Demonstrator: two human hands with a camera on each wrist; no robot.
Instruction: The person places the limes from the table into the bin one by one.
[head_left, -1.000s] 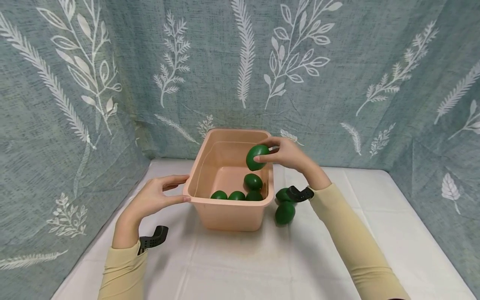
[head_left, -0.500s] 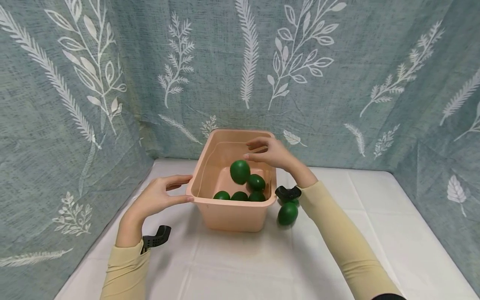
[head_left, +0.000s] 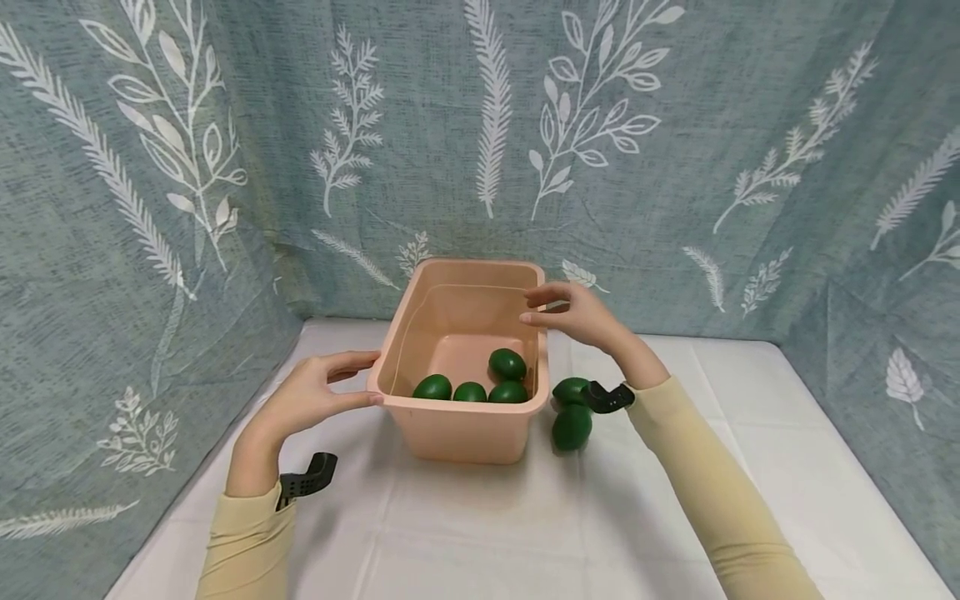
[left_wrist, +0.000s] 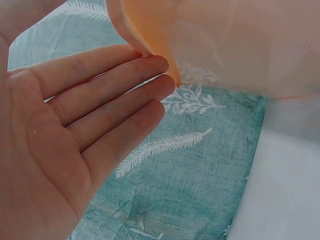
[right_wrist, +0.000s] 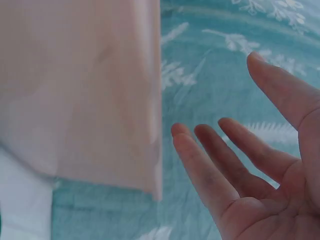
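Note:
A peach-coloured plastic bin (head_left: 461,433) stands on the table with several smooth, dark green, egg-shaped pieces (head_left: 507,364) inside, like avocados, most along its near wall. My left hand (head_left: 315,387) is at the bin's left rim; in the left wrist view its fingers (left_wrist: 120,92) lie straight, fingertips right at the rim. My right hand (head_left: 573,317) hovers by the right rim with nothing in it, thumb and fingers apart, as the right wrist view also shows, where its fingers (right_wrist: 207,170) are loosely bent.
Two more green egg-shaped pieces (head_left: 572,427) lie on the white tablecloth (head_left: 675,467) just right of the bin. A teal leaf-patterned cloth (head_left: 420,167) rises behind and at both sides. Each wrist carries a black camera mount (head_left: 309,477).
My right hand reached over the bin and let go of a green egg-shaped piece, which dropped toward the near left inside. The hand then drew back right. My left hand stayed at the rim.

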